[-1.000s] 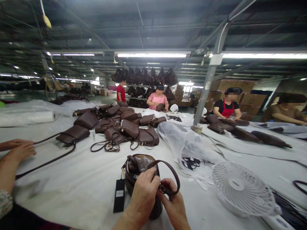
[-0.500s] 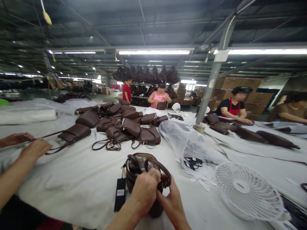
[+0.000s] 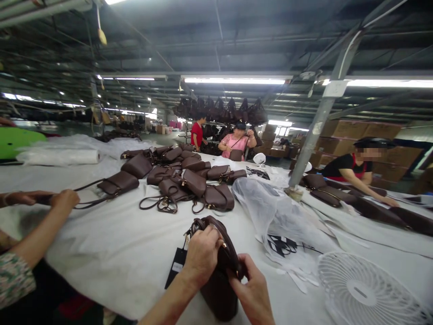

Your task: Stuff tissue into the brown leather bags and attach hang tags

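A dark brown handbag (image 3: pixel 218 295) stands tilted on the white-covered table in front of me, its looped handle (image 3: pixel 227 241) sticking up. My left hand (image 3: pixel 203 253) is closed at the bag's top edge, close to a small gold-coloured metal piece; its fingertips are partly hidden. On the other side, my right hand (image 3: pixel 252 284) grips the bag's side below the handle, thumb at the front. A black hang tag (image 3: pixel 176 267) with a white label dangles from the bag's left side. The bag's inside is mostly covered by my left hand and the handle.
Brown bags (image 3: pixel 192 183) lie heaped ahead. Clear plastic (image 3: pixel 260 203), black tags (image 3: pixel 282 245) and a white fan (image 3: pixel 363 289) are to the right, beside a metal post (image 3: pixel 314 131). At left, a co-worker's hands (image 3: pixel 66 198) hold a bag strap. Other people work beyond.
The bag has tipped and turned, so its brown side shows more and its opening less. My left hand has shifted towards the top edge. The view has swung left.
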{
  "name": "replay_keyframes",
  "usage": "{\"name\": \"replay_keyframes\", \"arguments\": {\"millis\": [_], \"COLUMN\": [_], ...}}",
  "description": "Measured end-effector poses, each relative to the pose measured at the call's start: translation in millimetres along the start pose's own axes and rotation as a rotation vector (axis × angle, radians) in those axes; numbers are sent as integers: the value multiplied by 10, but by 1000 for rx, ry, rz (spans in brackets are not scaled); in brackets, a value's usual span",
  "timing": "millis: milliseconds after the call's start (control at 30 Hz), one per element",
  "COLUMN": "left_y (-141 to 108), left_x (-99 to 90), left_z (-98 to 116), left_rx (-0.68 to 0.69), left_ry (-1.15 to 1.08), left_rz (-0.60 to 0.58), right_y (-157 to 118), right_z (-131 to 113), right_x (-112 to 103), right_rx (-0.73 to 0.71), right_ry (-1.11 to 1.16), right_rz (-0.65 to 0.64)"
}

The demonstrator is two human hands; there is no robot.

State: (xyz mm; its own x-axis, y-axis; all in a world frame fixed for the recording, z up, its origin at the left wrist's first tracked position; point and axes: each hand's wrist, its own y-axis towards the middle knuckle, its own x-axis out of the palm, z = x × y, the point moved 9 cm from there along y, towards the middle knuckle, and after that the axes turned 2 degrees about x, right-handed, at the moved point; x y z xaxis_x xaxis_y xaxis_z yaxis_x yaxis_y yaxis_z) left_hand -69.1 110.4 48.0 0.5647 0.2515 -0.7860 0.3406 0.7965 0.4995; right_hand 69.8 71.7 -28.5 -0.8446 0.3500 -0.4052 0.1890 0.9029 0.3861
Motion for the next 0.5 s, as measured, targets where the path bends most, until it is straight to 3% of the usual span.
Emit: {"name": "replay_keyframes", "arguments": {"millis": [100, 233, 367, 433, 500], "left_y": [-3, 63, 133, 128, 120], "left_x": [102, 201, 187, 182, 186], "left_z": [34, 80, 240, 307, 310], "left_rx": [-11, -26, 72, 114, 107], "left_ry": [-93, -100, -219, -213, -138], "left_rz": [-92, -301, -500, -542, -512], "right_y": [-24, -61, -44, -19, 4], "right_z": [37, 40, -10, -7, 32], "right_x": [-28, -69, -78, -72, -83], "right_rx": [1, -5, -43, -63, -61], "right_ry": [10, -17, -59, -73, -85], "right_rz": [-26, -37, -76, -99, -97]}}
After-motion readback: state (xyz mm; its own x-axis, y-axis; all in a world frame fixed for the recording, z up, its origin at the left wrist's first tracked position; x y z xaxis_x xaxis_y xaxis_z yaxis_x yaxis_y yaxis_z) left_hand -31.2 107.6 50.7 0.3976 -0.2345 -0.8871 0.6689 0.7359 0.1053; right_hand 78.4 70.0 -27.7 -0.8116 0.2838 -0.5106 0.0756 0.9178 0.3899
